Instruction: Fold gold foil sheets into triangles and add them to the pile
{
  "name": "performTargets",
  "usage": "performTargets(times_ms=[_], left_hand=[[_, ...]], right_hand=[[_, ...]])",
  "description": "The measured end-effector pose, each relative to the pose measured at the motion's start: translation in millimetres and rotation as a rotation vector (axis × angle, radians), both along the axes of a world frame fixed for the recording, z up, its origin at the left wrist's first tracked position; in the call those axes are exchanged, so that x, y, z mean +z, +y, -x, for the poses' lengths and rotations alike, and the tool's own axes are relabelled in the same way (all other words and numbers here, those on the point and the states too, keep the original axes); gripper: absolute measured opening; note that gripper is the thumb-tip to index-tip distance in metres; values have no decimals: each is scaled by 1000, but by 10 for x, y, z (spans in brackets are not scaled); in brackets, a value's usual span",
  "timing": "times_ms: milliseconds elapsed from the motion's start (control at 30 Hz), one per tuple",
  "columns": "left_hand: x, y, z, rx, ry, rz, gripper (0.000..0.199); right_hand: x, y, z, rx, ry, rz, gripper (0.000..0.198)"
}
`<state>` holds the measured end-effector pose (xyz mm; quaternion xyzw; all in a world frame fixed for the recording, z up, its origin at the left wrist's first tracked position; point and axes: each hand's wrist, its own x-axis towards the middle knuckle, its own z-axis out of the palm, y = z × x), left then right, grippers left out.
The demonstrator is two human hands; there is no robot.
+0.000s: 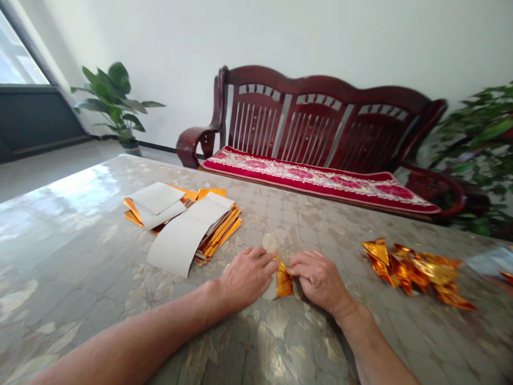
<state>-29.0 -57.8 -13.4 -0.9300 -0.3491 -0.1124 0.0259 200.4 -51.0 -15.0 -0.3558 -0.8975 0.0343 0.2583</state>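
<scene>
A small sheet of gold foil paper (285,282), part folded, lies on the table between my two hands, its pale backing showing along the left side. My left hand (247,279) rests over that left side, fingers together and pressed onto the paper. At the opposite edge my right hand (319,282) is closed, thumb and fingertips gripping the foil. Left of my hands is a loose stack of foil paper sheets (218,235), several with the white side up. Folded gold foil pieces (417,270) lie in a heap on the right.
The table (168,331) has a patterned, glossy cover. Beyond its far edge stands a dark red wooden bench (320,115) with a red floral seat mat (320,179). A clear plastic bag (491,261) lies at the right edge. Leafy plants (116,96) flank the bench.
</scene>
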Motion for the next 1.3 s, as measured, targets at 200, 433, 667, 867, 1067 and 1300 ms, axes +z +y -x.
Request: performTargets(times_ms=[200, 433, 667, 867, 1067, 1300], left_hand=[[-4, 3, 13, -1, -3, -8, 29], [28, -5, 16, -8, -25, 2, 27], [13, 10, 35, -2, -57, 42, 23], [78, -17, 27, -4, -79, 65, 23], [14, -89, -70, 89, -115, 71, 32], [-58, -161, -136, 156, -120, 29, 36]], right_hand=[[-14, 22, -55, 4, 87, 96, 32], [143, -4, -71, 7, 2, 423, 41], [71, 9, 31, -85, 34, 399, 9], [70, -15, 94, -151, 7, 367, 14], [74, -44, 151, -189, -17, 292, 14], [82, -51, 129, -58, 23, 242, 17]])
